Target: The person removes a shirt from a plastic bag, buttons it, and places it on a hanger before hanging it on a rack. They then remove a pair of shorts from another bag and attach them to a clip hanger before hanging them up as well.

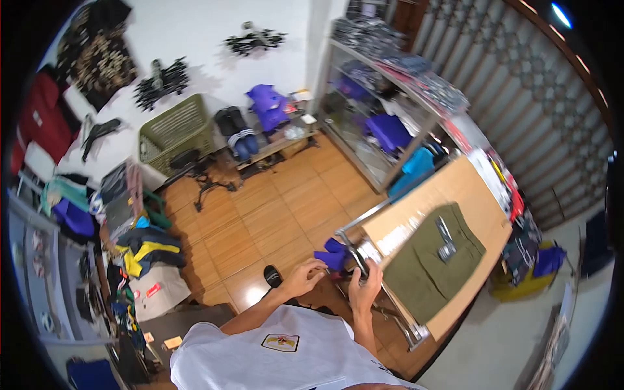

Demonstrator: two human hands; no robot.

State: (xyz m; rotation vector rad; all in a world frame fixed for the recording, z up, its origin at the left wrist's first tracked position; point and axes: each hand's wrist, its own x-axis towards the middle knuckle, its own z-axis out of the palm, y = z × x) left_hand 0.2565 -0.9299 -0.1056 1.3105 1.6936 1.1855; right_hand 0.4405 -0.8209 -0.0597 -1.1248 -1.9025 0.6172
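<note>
My left hand (pixel 303 279) is held out in front of my white shirt, with fingers loosely curved and apart and nothing between them. Just beyond its fingertips is a purple piece of plastic or cloth (pixel 333 255). By the table's near edge, my right hand (pixel 365 290) is closed around a small, dark, shiny object (pixel 359 262), whose kind I cannot tell. Olive-green trousers (pixel 432 266) lie folded on the wooden table (pixel 481 188) to the right. On top of them rests a dark label or tag with a clear packet (pixel 446 240).
A glass cabinet (pixel 354 123) topped with packed clothes stands behind the table. Against the back wall are a green plastic basket (pixel 175 130) and a low bench with purple bags (pixel 268 107). A small black chair base (pixel 211 185) stands on the tiled floor. Clothes are piled at left (pixel 153 250).
</note>
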